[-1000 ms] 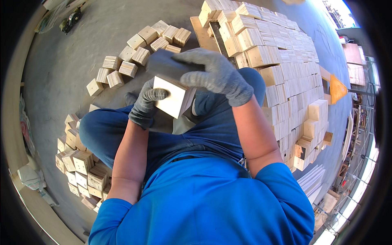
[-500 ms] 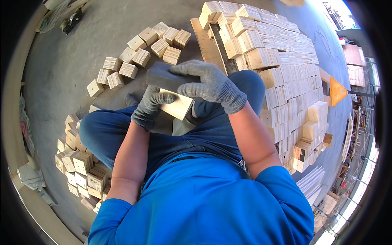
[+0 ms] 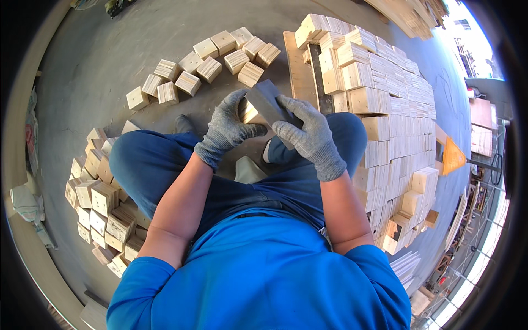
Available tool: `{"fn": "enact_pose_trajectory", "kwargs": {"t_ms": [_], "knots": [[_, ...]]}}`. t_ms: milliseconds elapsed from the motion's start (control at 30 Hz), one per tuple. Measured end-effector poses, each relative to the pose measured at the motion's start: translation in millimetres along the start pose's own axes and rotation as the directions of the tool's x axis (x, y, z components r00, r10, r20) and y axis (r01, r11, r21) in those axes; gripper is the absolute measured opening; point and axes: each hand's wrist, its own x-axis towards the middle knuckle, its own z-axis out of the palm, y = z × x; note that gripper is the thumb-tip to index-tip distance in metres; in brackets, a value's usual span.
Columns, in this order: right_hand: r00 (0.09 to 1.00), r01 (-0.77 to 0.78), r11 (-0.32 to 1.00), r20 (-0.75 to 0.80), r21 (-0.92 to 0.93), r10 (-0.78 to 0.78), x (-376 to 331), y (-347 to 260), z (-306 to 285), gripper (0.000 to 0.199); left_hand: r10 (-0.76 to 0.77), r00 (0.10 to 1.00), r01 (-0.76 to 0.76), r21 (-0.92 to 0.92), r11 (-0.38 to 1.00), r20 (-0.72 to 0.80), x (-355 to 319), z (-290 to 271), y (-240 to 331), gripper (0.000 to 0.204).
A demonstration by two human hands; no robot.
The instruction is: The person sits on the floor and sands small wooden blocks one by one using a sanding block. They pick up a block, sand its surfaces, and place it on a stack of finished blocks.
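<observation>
Between my knees, my left hand in a grey knit glove is closed round a pale wooden block. My right hand, gloved the same way, grips a dark grey, flat rectangular sanding block. The sanding block lies tilted against the right side of the wooden block and hides part of it. Both are held up off the floor. Beyond my hands, a curved double row of similar wooden blocks rests on the concrete.
Right of my knee stands a large tiered stack of wooden blocks, with a plywood board at its far left edge. A loose heap of blocks lies by my left knee. An orange triangular piece sticks out beyond the stack.
My left hand has turned the wooden block more upright and moved up and right. The sanding block, earlier nearly level across its top, now slants down along its right side. The view has shifted slightly.
</observation>
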Motion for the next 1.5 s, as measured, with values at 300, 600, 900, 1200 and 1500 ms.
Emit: {"fn": "enact_pose_trajectory", "kwargs": {"t_ms": [300, 600, 900, 1200, 1500], "knots": [[0.989, -0.124, 0.971, -0.099, -0.205, 0.106, 42.2, 18.8, 6.0, 0.063, -0.047, 0.995, 0.027, 0.214, 0.976, 0.086, -10.6, 2.2, 37.1, 0.103], [0.993, -0.076, 0.996, -0.091, -0.037, 0.072, 2.6, 10.1, -3.8, 0.064, 0.003, 1.0, -0.005, 0.445, 0.896, 0.006, -9.3, 2.5, 23.6, 0.102], [0.983, -0.051, 0.937, -0.186, -0.345, -0.014, -12.7, 4.4, 8.5, 0.059, -0.019, 1.0, 0.021, 0.726, 0.688, -0.011, -11.7, 10.6, 25.7, 0.088], [0.998, -0.008, 0.78, -0.054, -0.626, -0.033, -27.2, -21.6, 21.3, 0.054, -0.061, 0.994, 0.105, 0.737, 0.668, -0.086, -10.4, 7.5, 24.4, 0.105], [0.996, -0.057, 0.707, -0.085, -0.705, -0.005, 33.6, -5.3, 36.4, 0.055, -0.186, 0.979, 0.191, 0.704, 0.684, -0.085, -3.6, 9.4, 33.4, 0.124]]}}
